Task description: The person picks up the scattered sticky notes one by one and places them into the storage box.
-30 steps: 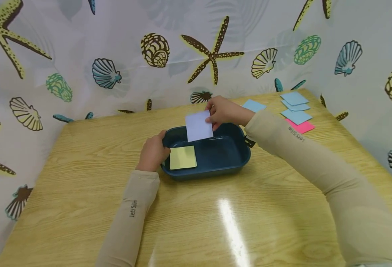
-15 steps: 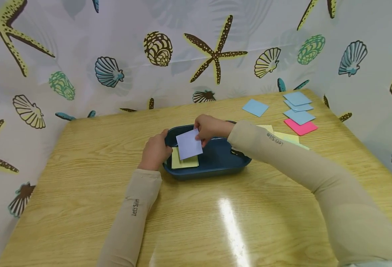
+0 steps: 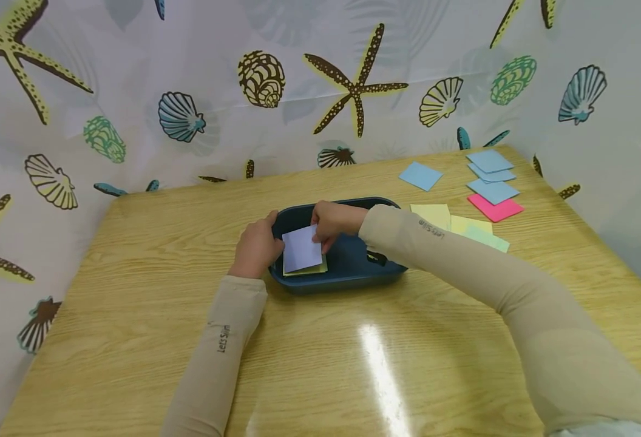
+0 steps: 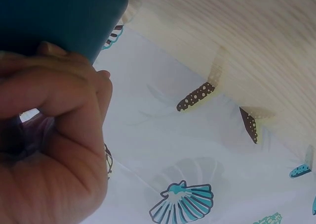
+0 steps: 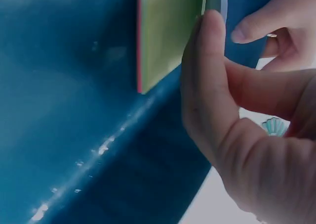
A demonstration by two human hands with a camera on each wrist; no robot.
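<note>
A dark blue oblong plastic tray (image 3: 348, 282) with rounded ends stands on the table. My left hand (image 3: 256, 247) grips its left end, thumb over the rim; the left wrist view shows those fingers curled at the tray wall (image 4: 44, 16). Inside the tray, my right hand (image 3: 332, 223) pinches a lavender sticky note (image 3: 301, 250) by its right edge. The note is over a yellow stack of sticky notes (image 3: 323, 267), which shows along the lower and right edges. In the right wrist view, the stack (image 5: 168, 36) has a pink layer along one side.
Right of the tray, yellow sticky notes (image 3: 432, 213) and a pale green one (image 3: 487, 237) lie partly behind the right sleeve (image 3: 462, 261). Farther back are a lone blue note (image 3: 420, 176), several overlapping blue notes (image 3: 492, 191) and a pink one (image 3: 496, 208). Patterned cloth (image 3: 298, 36) surrounds the table.
My right hand has carried the lavender note down and left, from above the tray's back rim to over the yellow stack. The left hand has kept its grip on the tray.
</note>
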